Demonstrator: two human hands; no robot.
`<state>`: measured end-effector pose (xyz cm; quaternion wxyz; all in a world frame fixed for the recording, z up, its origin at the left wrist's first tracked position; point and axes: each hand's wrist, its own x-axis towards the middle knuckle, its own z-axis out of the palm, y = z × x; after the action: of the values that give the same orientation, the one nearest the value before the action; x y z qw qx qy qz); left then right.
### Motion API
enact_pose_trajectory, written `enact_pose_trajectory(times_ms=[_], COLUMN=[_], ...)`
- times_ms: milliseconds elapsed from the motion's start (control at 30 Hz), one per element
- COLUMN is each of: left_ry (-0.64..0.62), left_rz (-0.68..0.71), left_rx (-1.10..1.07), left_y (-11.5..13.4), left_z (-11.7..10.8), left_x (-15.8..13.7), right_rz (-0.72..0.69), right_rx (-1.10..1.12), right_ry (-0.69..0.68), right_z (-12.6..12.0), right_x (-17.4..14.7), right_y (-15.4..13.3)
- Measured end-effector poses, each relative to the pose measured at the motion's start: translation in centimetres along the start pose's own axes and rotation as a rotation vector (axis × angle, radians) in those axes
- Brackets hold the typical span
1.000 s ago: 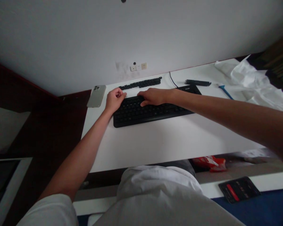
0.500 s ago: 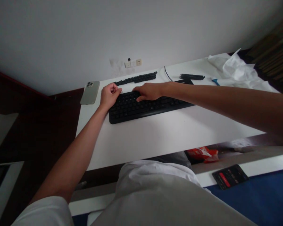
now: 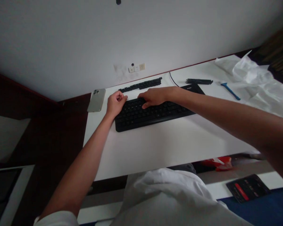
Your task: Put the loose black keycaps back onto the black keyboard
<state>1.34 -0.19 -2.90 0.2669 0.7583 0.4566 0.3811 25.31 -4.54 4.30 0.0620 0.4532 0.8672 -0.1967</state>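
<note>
A black keyboard (image 3: 136, 121) lies at a slant on the white table. My left hand (image 3: 115, 105) is at its upper left corner, fingers curled in and thumb meeting the index finger; whatever they might hold is too small to make out. Over the upper middle of the keys rests my right hand (image 3: 154, 96), palm down, fingers reaching left and thumb apart from them. Some key area is hidden beneath it. Behind the keyboard runs a row of loose black keycaps (image 3: 146, 84).
Left on the table (image 3: 155, 150) lies a phone (image 3: 96, 101). To the right are a dark strip-like bundle (image 3: 199, 81), a blue tool with a slim handle (image 3: 230, 91) and crumpled white plastic (image 3: 250, 72). A black-and-red packet (image 3: 247, 187) lies near the lower right.
The camera view has shifted, so the table sits lower and farther right. Both hands keep nearly the same places on the keyboard.
</note>
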Motion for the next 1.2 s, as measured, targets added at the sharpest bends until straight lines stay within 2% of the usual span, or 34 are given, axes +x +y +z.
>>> enact_pose_trajectory(times_ms=[200,500,567,700,767,933,1200], left_ry=[-0.021,-0.048,-0.055,-0.05,-0.041,-0.034,-0.031], left_rz=[-0.011,-0.045,-0.054,-0.036,-0.028,-0.038,-0.026], left_rx=[-0.005,-0.071,-0.065,-0.053,-0.046,-0.018,-0.023], left_y=[0.4,0.8,0.8,0.8,0.9,0.9,0.8], left_z=[-0.2,-0.4,-0.4,-0.4,-0.4,-0.5,-0.4], left_x=[-0.1,-0.2,-0.2,-0.2,-0.2,-0.2,-0.2], right_rz=[0.035,-0.085,-0.069,0.039,0.041,-0.03,-0.1], right_rx=[0.007,0.141,0.154,0.082,0.033,-0.047,-0.077], right_ry=[-0.028,0.121,0.246,0.66,0.732,0.67,0.654], right_z=[-0.3,-0.2,-0.3,0.4,1.0,2.3,2.6], right_x=[0.3,-0.5,-0.1,0.9,1.3,1.9,2.3], right_y=[-0.1,0.9,1.6,3.6,4.4,5.3,5.8])
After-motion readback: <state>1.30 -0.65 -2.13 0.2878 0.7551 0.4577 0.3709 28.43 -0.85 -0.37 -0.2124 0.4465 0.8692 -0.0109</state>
